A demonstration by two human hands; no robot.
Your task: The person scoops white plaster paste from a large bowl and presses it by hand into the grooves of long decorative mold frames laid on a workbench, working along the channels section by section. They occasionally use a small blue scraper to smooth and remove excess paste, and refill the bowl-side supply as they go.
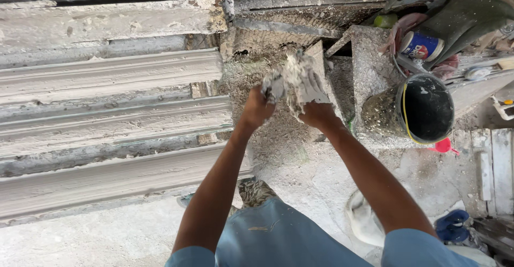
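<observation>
Centre top of frame: wad of plaster-soaked fibre (293,77) clutched between left hand (257,106) and right hand (317,109), fingers of both closed into it. Probably soft, wet, light, prone to shedding; best gripped by the bulk. Black bucket (423,106) at right.

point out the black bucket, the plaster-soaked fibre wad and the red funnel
black bucket (428,109): head view, dark inside wall
plaster-soaked fibre wad (294,74): head view, its middle between the hands
red funnel (443,146): head view, its body

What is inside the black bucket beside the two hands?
The black round bucket shows only a dark inner wall with white plaster specks and a yellow rim line. Its bottom is too dark to see.
</observation>
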